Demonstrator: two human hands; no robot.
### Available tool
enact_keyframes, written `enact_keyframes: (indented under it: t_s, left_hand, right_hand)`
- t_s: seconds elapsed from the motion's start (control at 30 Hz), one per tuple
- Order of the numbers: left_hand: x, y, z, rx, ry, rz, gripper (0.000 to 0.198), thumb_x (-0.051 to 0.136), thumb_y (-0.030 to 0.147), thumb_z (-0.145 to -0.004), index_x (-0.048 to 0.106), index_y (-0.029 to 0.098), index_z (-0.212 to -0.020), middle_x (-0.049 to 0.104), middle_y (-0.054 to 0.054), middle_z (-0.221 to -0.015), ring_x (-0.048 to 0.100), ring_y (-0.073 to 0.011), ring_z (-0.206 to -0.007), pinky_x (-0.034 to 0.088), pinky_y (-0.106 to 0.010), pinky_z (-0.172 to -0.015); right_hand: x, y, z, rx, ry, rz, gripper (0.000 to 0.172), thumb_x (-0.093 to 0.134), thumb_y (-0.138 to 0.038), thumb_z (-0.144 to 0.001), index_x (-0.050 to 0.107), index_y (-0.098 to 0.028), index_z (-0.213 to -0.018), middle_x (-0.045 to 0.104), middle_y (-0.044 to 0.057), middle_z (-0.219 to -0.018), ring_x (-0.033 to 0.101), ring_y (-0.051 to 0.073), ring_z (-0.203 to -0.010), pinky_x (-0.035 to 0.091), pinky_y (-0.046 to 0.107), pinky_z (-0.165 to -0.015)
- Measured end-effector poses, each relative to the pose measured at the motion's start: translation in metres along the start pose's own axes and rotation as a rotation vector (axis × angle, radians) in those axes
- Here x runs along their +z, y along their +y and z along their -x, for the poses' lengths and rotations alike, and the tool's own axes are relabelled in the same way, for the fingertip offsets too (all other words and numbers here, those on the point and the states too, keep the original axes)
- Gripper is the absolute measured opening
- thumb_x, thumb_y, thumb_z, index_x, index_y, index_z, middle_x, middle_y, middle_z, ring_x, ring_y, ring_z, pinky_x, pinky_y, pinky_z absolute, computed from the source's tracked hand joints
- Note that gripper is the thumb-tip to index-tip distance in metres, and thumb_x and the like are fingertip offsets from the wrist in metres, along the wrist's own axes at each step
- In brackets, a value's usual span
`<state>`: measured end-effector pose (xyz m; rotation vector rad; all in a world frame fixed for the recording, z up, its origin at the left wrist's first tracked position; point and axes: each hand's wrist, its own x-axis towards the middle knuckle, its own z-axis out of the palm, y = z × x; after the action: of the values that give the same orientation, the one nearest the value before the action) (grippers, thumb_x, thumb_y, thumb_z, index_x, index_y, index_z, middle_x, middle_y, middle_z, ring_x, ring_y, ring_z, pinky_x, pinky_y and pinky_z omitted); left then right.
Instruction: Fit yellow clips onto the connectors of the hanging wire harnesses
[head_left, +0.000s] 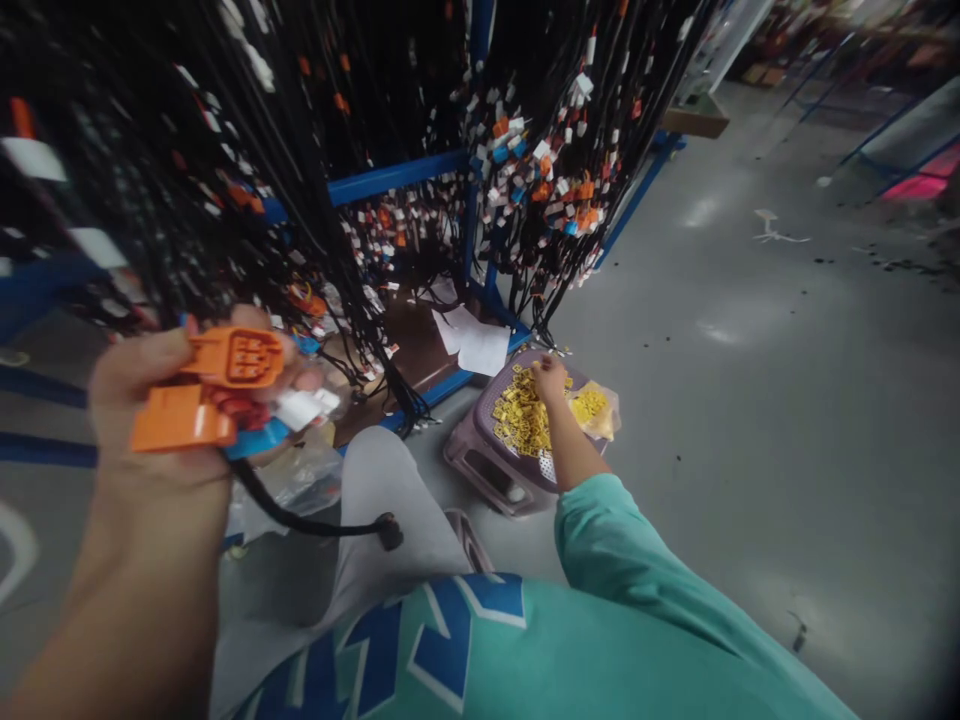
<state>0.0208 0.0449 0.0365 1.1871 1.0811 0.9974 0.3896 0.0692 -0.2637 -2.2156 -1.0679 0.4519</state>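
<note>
In my left hand (161,400), at the left and close to the camera, I grip a cluster of wire connectors. Two orange connectors (238,357) stand out, one with its socket face turned toward me. Blue and white connectors (304,405) sit beside them, and a black cable (292,520) runs down from the cluster over my leg. My right hand (550,378) reaches down to a pile of small yellow plastic pieces (521,415) on a mauve stool (484,470). Its fingertips are bunched at the pile; whether they pinch a piece is too small to see.
Blue rack frames (405,178) hung with many black wire harnesses (570,180) stand ahead. A clear bag of yellow pieces (596,408) lies on the stool's right side. White papers (480,342) rest on the rack's base. Grey floor (720,400) extends right, with scattered scraps.
</note>
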Motion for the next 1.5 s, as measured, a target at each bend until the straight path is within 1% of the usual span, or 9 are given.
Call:
enact_keyframes:
  t_s: [0.07, 0.2, 0.3, 0.37, 0.5, 0.6, 0.73, 0.87, 1.5]
  left_hand:
    - [0.015, 0.003, 0.007, 0.046, -0.060, 0.057, 0.014, 0.056, 0.029, -0.047, 0.064, 0.020, -0.056, 0.053, -0.001, -0.043, 0.057, -0.0217, -0.054, 0.054, -0.053, -0.070]
    - [0.028, 0.003, 0.014, 0.026, 0.037, 0.273, 0.016, 0.052, 0.027, -0.060, 0.064, 0.017, -0.057, 0.053, -0.002, -0.041, 0.047, -0.0127, -0.040, 0.055, -0.045, -0.070]
    - [0.023, 0.002, 0.015, -0.037, -0.041, 0.369, 0.017, 0.051, 0.024, -0.063, 0.064, 0.015, -0.062, 0.059, -0.004, -0.046, 0.050, -0.0116, -0.039, 0.055, -0.034, -0.056]
    - [0.017, 0.000, 0.013, -0.071, -0.125, 0.423, 0.015, 0.052, 0.022, -0.062, 0.064, 0.014, -0.068, 0.064, -0.005, -0.054, 0.056, -0.0132, -0.042, 0.052, -0.028, -0.047]
    - [0.006, -0.005, 0.008, -0.118, -0.286, 0.472, 0.019, 0.055, 0.016, -0.060, 0.062, 0.013, -0.078, 0.068, -0.004, -0.064, 0.065, -0.0171, -0.052, 0.050, -0.023, -0.043]
    - [0.002, -0.008, 0.005, -0.115, -0.342, 0.492, 0.025, 0.055, 0.014, -0.061, 0.062, 0.011, -0.085, 0.068, -0.005, -0.065, 0.066, -0.0168, -0.053, 0.051, -0.022, -0.046]
    - [0.001, -0.007, 0.006, -0.107, -0.341, 0.499, 0.018, 0.053, 0.014, -0.066, 0.064, 0.009, -0.079, 0.067, -0.006, -0.059, 0.063, -0.0158, -0.047, 0.051, -0.023, -0.045]
    - [0.001, -0.001, 0.009, -0.137, -0.357, 0.502, 0.015, 0.052, 0.015, -0.071, 0.064, 0.008, -0.065, 0.065, -0.007, -0.053, 0.060, -0.0146, -0.043, 0.049, -0.021, -0.042]
    - [0.001, 0.009, 0.014, -0.263, -0.341, 0.522, 0.021, 0.047, 0.011, -0.071, 0.062, 0.010, -0.057, 0.064, -0.006, -0.051, 0.060, -0.0135, -0.042, 0.050, -0.022, -0.043]
  right_hand:
    - [-0.007, -0.010, 0.008, 0.033, 0.069, -0.218, 0.034, 0.050, -0.030, -0.087, 0.060, -0.006, -0.108, 0.067, 0.015, -0.100, 0.063, 0.022, -0.093, 0.051, 0.036, -0.082]
    - [-0.029, -0.057, 0.030, -0.046, 0.116, -0.653, 0.035, 0.059, -0.036, -0.076, 0.063, -0.009, -0.098, 0.069, 0.008, -0.084, 0.065, 0.016, -0.079, 0.053, 0.031, -0.076]
    - [-0.060, -0.113, 0.063, -0.213, 0.052, -0.911, 0.031, 0.066, -0.039, -0.069, 0.063, -0.018, -0.092, 0.069, 0.004, -0.088, 0.066, 0.013, -0.076, 0.054, 0.029, -0.074]
    - [-0.085, -0.153, 0.093, -0.420, -0.109, -1.117, 0.028, 0.071, -0.034, -0.067, 0.065, -0.021, -0.090, 0.068, 0.002, -0.088, 0.065, 0.012, -0.072, 0.055, 0.029, -0.070]
    - [-0.122, -0.217, 0.155, -0.678, -0.177, -1.125, 0.022, 0.074, -0.028, -0.067, 0.067, -0.023, -0.087, 0.067, -0.003, -0.076, 0.063, 0.010, -0.064, 0.055, 0.026, -0.063]
    - [-0.130, -0.244, 0.183, -0.810, -0.118, -1.031, 0.016, 0.071, -0.025, -0.071, 0.068, -0.024, -0.087, 0.069, -0.001, -0.084, 0.065, 0.012, -0.075, 0.056, 0.028, -0.072]
    - [-0.131, -0.259, 0.192, -1.078, -0.046, -0.878, 0.014, 0.066, -0.020, -0.077, 0.071, -0.026, -0.089, 0.069, 0.000, -0.096, 0.064, 0.015, -0.095, 0.053, 0.034, -0.085]
    - [-0.133, -0.268, 0.195, -1.234, 0.002, -0.766, 0.018, 0.062, -0.016, -0.080, 0.071, -0.027, -0.091, 0.070, 0.000, -0.096, 0.063, 0.016, -0.097, 0.053, 0.036, -0.087]
    - [-0.126, -0.282, 0.204, -1.487, 0.199, -0.560, 0.017, 0.054, -0.014, -0.085, 0.065, -0.025, -0.092, 0.071, 0.002, -0.104, 0.064, 0.017, -0.099, 0.048, 0.038, -0.089]
